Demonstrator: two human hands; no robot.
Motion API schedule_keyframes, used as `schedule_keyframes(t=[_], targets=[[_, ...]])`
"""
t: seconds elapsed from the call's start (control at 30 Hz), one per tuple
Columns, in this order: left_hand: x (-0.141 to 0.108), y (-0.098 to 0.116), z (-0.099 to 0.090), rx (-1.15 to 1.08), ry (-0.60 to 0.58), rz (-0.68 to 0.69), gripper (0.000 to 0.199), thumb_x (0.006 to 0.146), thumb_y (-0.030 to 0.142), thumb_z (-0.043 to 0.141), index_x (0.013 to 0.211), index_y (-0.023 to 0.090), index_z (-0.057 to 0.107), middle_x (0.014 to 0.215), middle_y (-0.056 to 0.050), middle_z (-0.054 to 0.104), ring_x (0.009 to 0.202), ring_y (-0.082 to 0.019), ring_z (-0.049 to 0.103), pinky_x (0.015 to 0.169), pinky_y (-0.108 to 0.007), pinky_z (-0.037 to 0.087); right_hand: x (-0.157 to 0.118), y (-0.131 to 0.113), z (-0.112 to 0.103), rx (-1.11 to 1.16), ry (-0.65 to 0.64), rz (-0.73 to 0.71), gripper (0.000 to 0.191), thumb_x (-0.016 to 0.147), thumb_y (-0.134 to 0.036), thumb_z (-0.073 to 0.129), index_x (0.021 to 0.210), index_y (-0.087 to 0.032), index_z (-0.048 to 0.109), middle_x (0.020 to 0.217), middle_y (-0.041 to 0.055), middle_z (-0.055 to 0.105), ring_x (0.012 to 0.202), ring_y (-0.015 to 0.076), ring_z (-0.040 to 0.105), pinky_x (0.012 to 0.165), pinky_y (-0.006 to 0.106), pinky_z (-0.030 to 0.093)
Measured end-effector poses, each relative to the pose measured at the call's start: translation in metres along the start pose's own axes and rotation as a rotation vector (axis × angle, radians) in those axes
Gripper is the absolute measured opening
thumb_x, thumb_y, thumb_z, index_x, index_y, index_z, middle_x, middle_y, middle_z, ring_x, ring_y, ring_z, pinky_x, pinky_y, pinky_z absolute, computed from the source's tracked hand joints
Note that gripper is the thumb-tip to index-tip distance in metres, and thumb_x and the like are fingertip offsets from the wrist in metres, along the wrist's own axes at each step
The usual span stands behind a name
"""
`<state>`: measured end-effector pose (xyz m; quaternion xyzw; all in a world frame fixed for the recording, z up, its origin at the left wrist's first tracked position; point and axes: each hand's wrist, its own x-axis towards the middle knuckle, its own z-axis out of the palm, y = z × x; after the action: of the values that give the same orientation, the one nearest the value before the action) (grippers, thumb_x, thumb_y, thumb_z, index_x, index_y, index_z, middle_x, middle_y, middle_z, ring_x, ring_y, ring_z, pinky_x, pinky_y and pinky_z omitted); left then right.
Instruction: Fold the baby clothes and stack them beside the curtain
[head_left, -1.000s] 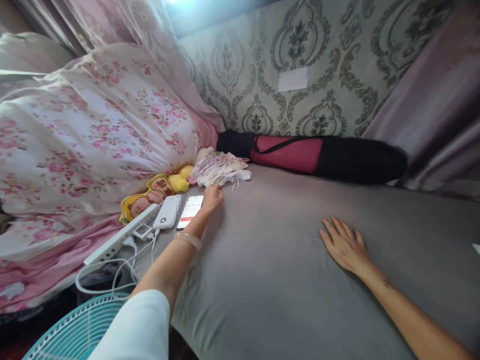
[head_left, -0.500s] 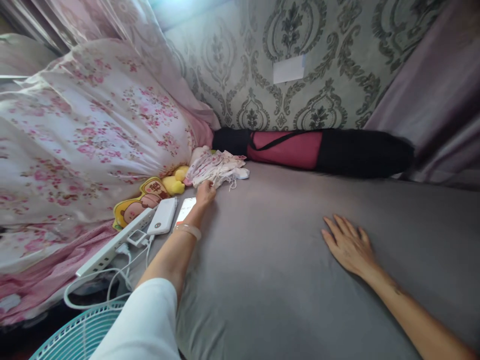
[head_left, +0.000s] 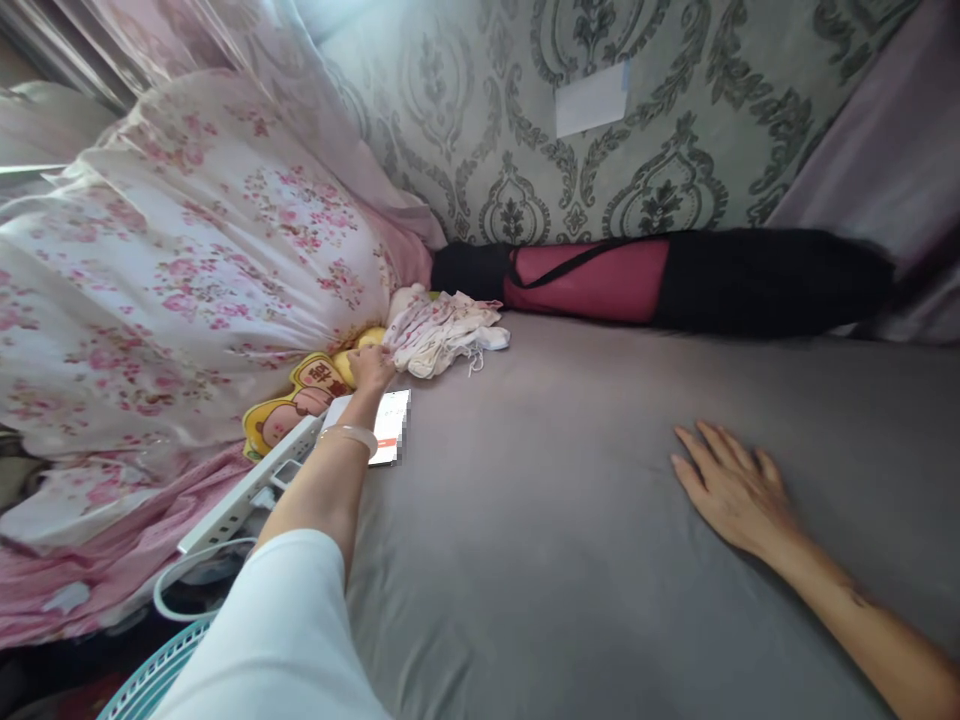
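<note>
White and pink, the crumpled clothes (head_left: 444,335) lie in a small heap on the grey sheet (head_left: 540,520), just to the right of the fingertips of the left hand (head_left: 373,367). That hand covers part of a yellow plush toy (head_left: 370,338); I cannot tell whether its fingers touch toy or cloth, nor whether they are together or apart. Nearer, a lit phone (head_left: 391,425) lies beside the wrist, which wears a pale bangle (head_left: 350,436). To the left are a yellow cushion (head_left: 279,424) printed with cartoon faces and a white power strip (head_left: 247,490), its cable looping above a turquoise grille (head_left: 161,665). Well apart from the heap, the right hand (head_left: 739,492) rests palm down on the sheet, fingers slightly spread and holding nothing. Beyond the clothes, a long black and red bag (head_left: 589,280) lies along the patterned wall (head_left: 480,130), where a white paper (head_left: 592,100) hangs. Floral fabric (head_left: 217,250) drapes the left side.
</note>
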<state>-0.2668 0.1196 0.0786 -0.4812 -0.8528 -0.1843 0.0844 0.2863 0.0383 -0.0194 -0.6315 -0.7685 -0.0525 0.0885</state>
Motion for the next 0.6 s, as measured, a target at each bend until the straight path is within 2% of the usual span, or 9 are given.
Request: schedule_keyframes(t=[0.17, 0.37, 0.47, 0.53, 0.6], targets=[[0.014, 0.002, 0.008, 0.046, -0.077, -0.002, 0.03, 0.077, 0.024, 0.057, 0.103, 0.024, 0.071, 0.121, -0.009, 0.061, 0.119, -0.035, 0.042, 0.095, -0.047, 0.037, 0.001, -0.002, -0.003, 0.002, -0.004, 0.016, 0.067, 0.096, -0.051, 0.012, 0.144, -0.019, 0.046, 0.152, 0.0124, 0.039, 0.141, 0.0296, 0.033, 0.113, 0.056, 0.022], [0.026, 0.009, 0.015, 0.069, -0.096, -0.027, 0.03, 0.073, 0.022, 0.058, 0.1, 0.02, 0.07, 0.113, -0.015, 0.061, 0.125, -0.044, 0.039, 0.096, -0.058, 0.032, -0.001, -0.007, -0.012, 0.007, -0.023, 0.022, 0.064, 0.097, -0.048, 0.014, 0.144, -0.019, 0.045, 0.153, 0.0127, 0.038, 0.142, 0.0296, 0.031, 0.113, 0.055, 0.023], [0.029, 0.013, 0.016, 0.069, -0.128, -0.019, 0.028, 0.064, 0.019, 0.062, 0.091, 0.02, 0.07, 0.103, -0.014, 0.065, 0.128, -0.047, 0.035, 0.097, -0.062, 0.029, -0.002, -0.008, -0.016, 0.002, -0.022, 0.03, 0.063, 0.097, -0.047, 0.014, 0.145, -0.019, 0.045, 0.153, 0.0122, 0.038, 0.142, 0.0285, 0.031, 0.113, 0.054, 0.023], [0.032, 0.015, 0.011, -0.045, -0.123, -0.012, 0.025, 0.057, 0.017, 0.064, 0.081, 0.02, 0.068, 0.096, -0.014, 0.066, 0.129, -0.047, 0.032, 0.097, -0.063, 0.027, -0.003, -0.008, -0.017, 0.0, -0.018, 0.025, 0.063, 0.097, -0.046, 0.015, 0.144, -0.019, 0.046, 0.153, 0.0123, 0.039, 0.142, 0.0285, 0.032, 0.113, 0.054, 0.024], [0.037, 0.019, 0.0, -0.318, -0.09, 0.043, 0.021, 0.055, 0.019, 0.065, 0.076, 0.019, 0.064, 0.093, -0.013, 0.065, 0.129, -0.047, 0.03, 0.099, -0.062, 0.026, -0.004, -0.007, -0.017, 0.005, -0.008, 0.018, 0.062, 0.097, -0.046, 0.015, 0.144, -0.019, 0.046, 0.152, 0.0126, 0.039, 0.141, 0.0291, 0.032, 0.113, 0.055, 0.024]])
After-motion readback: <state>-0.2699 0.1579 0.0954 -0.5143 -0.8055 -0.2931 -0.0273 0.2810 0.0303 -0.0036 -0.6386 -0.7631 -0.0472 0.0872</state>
